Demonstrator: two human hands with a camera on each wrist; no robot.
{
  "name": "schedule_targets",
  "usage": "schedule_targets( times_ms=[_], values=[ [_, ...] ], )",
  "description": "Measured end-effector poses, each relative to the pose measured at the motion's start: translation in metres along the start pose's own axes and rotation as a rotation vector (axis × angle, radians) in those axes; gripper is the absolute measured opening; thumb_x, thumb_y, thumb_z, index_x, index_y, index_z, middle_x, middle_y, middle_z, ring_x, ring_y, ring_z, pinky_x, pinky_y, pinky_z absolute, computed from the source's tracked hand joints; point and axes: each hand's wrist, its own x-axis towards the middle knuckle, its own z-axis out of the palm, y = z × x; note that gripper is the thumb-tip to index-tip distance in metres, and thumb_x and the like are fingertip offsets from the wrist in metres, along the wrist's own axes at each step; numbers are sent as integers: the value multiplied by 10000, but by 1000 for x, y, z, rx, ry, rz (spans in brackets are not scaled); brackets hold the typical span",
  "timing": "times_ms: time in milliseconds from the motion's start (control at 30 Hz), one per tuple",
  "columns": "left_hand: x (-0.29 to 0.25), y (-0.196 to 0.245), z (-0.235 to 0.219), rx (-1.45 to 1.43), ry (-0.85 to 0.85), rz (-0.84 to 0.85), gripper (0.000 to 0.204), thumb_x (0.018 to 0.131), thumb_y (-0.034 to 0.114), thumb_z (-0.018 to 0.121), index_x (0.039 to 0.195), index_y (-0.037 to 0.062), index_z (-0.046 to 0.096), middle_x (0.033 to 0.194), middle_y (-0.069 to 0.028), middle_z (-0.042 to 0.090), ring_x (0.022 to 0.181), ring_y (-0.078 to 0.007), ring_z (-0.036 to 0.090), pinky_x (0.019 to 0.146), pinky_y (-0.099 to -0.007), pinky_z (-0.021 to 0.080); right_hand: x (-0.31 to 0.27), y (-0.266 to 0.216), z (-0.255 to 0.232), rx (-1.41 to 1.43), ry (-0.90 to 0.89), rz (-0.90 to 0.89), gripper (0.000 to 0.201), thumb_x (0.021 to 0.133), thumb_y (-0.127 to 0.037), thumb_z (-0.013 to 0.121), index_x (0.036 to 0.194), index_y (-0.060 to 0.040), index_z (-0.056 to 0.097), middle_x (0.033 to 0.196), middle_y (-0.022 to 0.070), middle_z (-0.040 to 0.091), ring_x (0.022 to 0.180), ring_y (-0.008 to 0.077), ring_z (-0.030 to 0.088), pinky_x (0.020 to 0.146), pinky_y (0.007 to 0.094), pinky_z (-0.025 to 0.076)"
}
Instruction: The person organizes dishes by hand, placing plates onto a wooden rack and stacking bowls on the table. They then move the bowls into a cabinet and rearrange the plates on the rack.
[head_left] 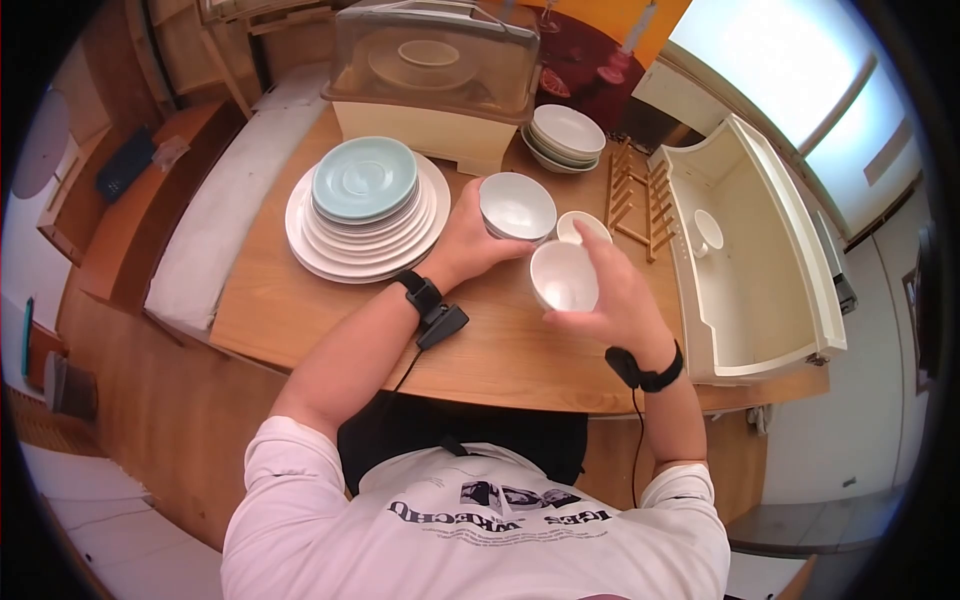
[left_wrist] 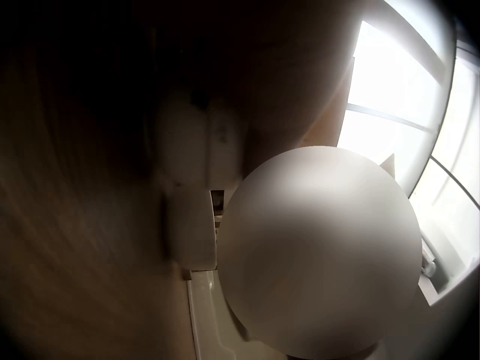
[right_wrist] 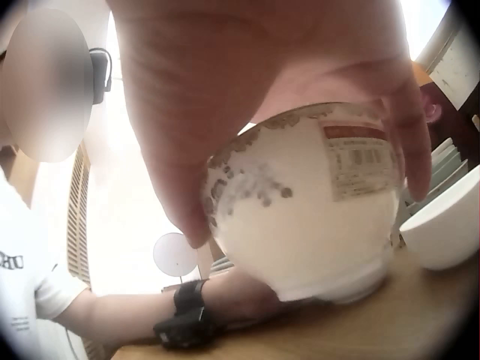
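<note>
My left hand [head_left: 468, 240] curls round the side of a white bowl [head_left: 518, 206], thumb near its front edge; a second rim seems to show beneath. A blurred pale round bowl [left_wrist: 322, 251] fills much of the left wrist view. Just to the right, my right hand [head_left: 628, 300] grips another white bowl [head_left: 564, 277] between thumb and fingers, its inside facing up. The right wrist view shows this bowl [right_wrist: 300, 217] with a brown patterned rim and a label, fingers reaching down both sides. A smaller white bowl [head_left: 583, 228] is just behind it, partly hidden.
Stacked plates [head_left: 365, 178] stand at the left of the wooden table [head_left: 480, 370]. Behind are a lidded box [head_left: 430, 130] and stacked bowls [head_left: 569, 131]. At the right are a wooden rack [head_left: 655, 215] and a cream bin [head_left: 765, 260] with a small cup [head_left: 708, 230] inside.
</note>
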Motion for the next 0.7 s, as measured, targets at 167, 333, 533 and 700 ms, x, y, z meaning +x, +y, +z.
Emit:
schedule_targets(
  times_ms=[167, 333, 533, 700],
  values=[
    [-2, 4, -1, 16, 12, 6, 1092, 671, 330, 998, 1494, -35, 380, 1436, -218, 536, 1353, -326, 554, 1148, -402, 455, -36, -6, 15, -118, -27, 97, 1077, 670, -387, 941, 1511, 66, 443, 1255, 275, 633, 1125, 440, 633, 978, 491, 533],
    [-1, 1, -2, 43, 10, 10, 1120, 670, 355, 1009, 1502, -34, 368, 1442, -201, 555, 1358, -304, 561, 1149, -401, 457, -52, 5, 23, -155, 56, 144, 1089, 689, -368, 944, 1511, 100, 404, 1300, 298, 610, 1170, 455, 616, 1004, 507, 518],
    [-1, 5, -2, 14, 0, 2, 1147, 670, 366, 1014, 1521, -28, 353, 1438, -184, 564, 1362, -288, 560, 1157, -402, 453, -50, 25, 29, -158, 124, 168, 1111, 731, -346, 935, 1555, 102, 340, 1327, 314, 594, 1195, 475, 602, 1010, 521, 513],
    [0, -3, -2, -8, -4, 19, 1150, 671, 348, 1005, 1528, -31, 339, 1459, -194, 532, 1383, -299, 535, 1170, -405, 442, -42, 47, 30, -165, 82, 258, 1135, 739, -350, 933, 1578, 100, 314, 1374, 322, 566, 1228, 487, 580, 1029, 526, 502]
  ],
)
